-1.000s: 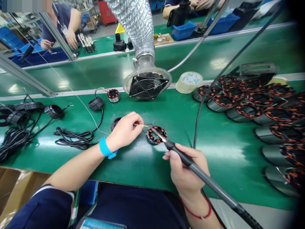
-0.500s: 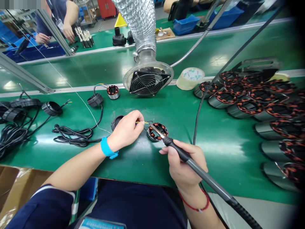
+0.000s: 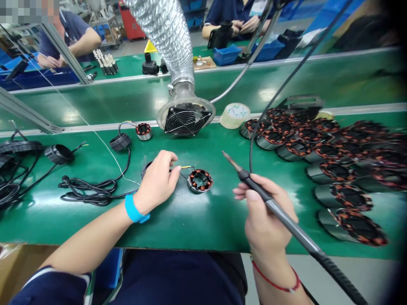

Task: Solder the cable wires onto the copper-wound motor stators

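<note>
My left hand (image 3: 159, 180), a blue band at its wrist, is over a black round cap (image 3: 145, 168), mostly hidden beneath it. Its thumb and index finger are apart beside a thin yellow wire (image 3: 185, 167). That wire reaches the top of a ring-shaped motor stator (image 3: 200, 181) with copper windings, lying on the green bench. In my right hand (image 3: 270, 212) is a soldering iron (image 3: 280, 214), gripped like a pen. The iron's tip points up and left, clear of the stator and wire. Thin solder wire (image 3: 108, 148) hangs down toward my left hand.
Several stators (image 3: 297, 148) crowd the right side. A fan hood (image 3: 186, 120) on a silver duct and a tape roll (image 3: 235, 115) stand behind. At left lie coiled black cables (image 3: 92, 190) and caps (image 3: 59, 154). One stator (image 3: 143, 131) sits near the back edge. People work beyond.
The soldering iron in my right hand has moved right, away from the stator and wire. My left thumb and index finger have parted from the yellow wire. The view has shifted.
</note>
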Demonstrator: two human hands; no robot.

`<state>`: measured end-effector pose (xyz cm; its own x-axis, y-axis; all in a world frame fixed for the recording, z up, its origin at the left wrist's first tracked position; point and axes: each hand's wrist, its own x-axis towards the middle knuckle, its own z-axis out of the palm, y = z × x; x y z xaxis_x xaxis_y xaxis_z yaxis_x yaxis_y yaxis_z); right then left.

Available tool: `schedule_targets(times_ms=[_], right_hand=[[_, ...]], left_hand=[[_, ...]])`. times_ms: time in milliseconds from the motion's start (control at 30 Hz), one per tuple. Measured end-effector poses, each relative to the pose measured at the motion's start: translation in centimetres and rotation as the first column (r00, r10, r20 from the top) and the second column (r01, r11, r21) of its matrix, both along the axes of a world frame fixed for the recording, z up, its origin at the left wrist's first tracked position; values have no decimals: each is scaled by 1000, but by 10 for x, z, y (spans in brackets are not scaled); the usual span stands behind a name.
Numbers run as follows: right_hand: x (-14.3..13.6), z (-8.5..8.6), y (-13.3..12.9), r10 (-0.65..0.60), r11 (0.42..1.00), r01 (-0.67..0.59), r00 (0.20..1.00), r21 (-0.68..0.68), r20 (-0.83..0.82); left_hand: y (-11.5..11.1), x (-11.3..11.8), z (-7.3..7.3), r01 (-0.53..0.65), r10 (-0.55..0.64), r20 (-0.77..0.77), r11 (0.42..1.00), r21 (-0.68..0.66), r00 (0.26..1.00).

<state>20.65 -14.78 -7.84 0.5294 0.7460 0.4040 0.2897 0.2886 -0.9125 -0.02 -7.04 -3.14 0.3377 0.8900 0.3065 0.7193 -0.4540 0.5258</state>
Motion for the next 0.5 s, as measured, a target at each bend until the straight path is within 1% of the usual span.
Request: schedule_targets(times_ms=[67,100,133,167,200,233,267,300,367,433,467,500], right_hand=[[22,16,9,17,1000,-15,997,26,-71],[36,24,16,-13,1000,15,994,27,-106],[52,32,25,-73,997,77,991,31,-114],[70,40,34,-183,982,188,975,28,-129],[88,49,45,-295,954,301,941,11,-167],[107,57,56,-402,913,407,888,-28,-222],[127,66,67,-485,873,482,837,-76,-255],[147,75,79,-515,856,507,819,-99,-252],[183,91,100,-518,855,494,822,-158,-238],[214,102,118,-500,863,455,834,-222,-234],[227,106,127,-483,869,430,843,-243,-236],[239,107,135,-474,871,412,848,-266,-238]], left_hand=[[-3,-6,9,0,-2,11,977,214,1000],[-5,-10,15,-2,-3,15,952,306,1000],[-8,-14,21,-2,-3,14,926,377,1000],[-11,-19,26,-1,-1,5,906,423,1000],[-17,-24,30,3,1,-9,894,449,1000],[-24,-30,31,14,-1,-27,886,463,1000],[-32,-36,30,31,-8,-52,887,461,999],[-43,-41,25,55,-23,-77,891,451,997],[-66,-53,7,153,-100,-148,902,404,984],[-89,-64,-18,284,-213,-236,901,329,948],[-99,-69,-31,363,-273,-307,885,292,912],[-107,-75,-43,394,-294,-336,874,284,895]])
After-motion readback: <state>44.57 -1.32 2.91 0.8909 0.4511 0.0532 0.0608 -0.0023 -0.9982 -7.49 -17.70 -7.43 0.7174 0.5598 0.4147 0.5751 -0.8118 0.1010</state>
